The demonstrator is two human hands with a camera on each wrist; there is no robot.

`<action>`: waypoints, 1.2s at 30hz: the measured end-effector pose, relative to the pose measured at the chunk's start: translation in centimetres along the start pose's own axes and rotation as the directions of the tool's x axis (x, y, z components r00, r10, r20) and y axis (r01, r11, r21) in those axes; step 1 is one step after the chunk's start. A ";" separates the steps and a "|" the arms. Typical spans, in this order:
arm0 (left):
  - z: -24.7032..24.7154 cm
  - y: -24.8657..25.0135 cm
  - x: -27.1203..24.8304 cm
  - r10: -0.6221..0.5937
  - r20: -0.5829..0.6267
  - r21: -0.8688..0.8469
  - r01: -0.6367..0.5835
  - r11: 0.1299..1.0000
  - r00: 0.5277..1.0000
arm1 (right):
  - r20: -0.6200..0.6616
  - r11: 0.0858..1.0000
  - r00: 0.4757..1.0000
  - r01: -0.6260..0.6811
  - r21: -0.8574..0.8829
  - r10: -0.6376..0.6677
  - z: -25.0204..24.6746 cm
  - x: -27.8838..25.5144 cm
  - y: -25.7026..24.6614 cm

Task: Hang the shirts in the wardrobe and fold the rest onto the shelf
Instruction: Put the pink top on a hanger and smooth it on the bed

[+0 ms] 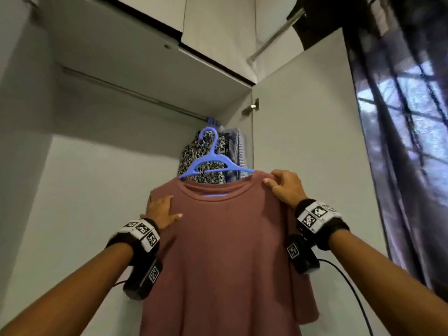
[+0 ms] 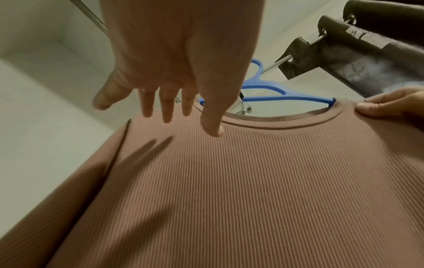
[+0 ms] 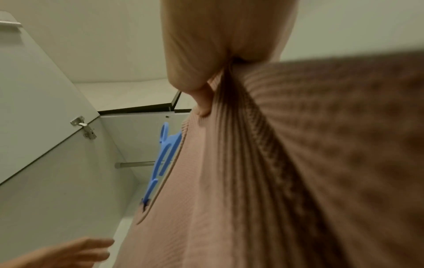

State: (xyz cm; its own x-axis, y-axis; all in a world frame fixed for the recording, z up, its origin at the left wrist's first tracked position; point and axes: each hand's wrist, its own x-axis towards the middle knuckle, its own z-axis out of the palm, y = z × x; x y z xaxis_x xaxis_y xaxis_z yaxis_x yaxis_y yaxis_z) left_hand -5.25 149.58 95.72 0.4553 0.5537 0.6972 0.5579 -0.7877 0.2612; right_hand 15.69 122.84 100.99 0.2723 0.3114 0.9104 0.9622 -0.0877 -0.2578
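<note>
Right hand [image 1: 284,187] pinches the ribbed mauve shirt [image 1: 225,251] on a blue plastic hanger [image 1: 213,163]; left hand [image 1: 161,210] lies flat, fingers straight, on its shoulder, patterned garments [image 1: 206,154] hanging behind.

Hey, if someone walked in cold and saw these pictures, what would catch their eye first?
Most likely the dusty-pink ribbed top held up front and centre before the open wardrobe, on a bright blue hanger that sticks out above its neckline. The right hand pinches the top's shoulder, and the left hand lies flat on the other shoulder. Behind, a patterned garment hangs at the right end of the wardrobe rail.
</note>
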 end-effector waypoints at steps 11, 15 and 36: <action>3.7 0.3 11.2 -0.053 -0.054 0.015 0.054 0.998 0.997 | -0.218 1.000 0.976 0.026 0.014 -0.022 6.5 17.9 1.8; 6.3 -2.4 14.5 -0.103 -0.056 -0.010 0.102 0.995 0.993 | -0.208 1.000 0.978 0.004 0.003 -0.003 10.9 21.1 1.1; 10.5 -10.0 36.5 0.060 -0.089 -0.064 -0.066 0.996 0.994 | -0.195 0.967 0.976 -0.140 -0.215 0.098 27.8 39.7 -3.0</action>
State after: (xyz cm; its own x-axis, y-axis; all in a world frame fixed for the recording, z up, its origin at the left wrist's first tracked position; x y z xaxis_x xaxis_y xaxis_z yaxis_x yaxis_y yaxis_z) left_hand 13.10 180.52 111.51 0.4246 0.4792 0.7682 0.4813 -0.8381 0.2568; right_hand 23.61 161.75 128.97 0.3604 0.1108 0.9262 0.8919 -0.3315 -0.3075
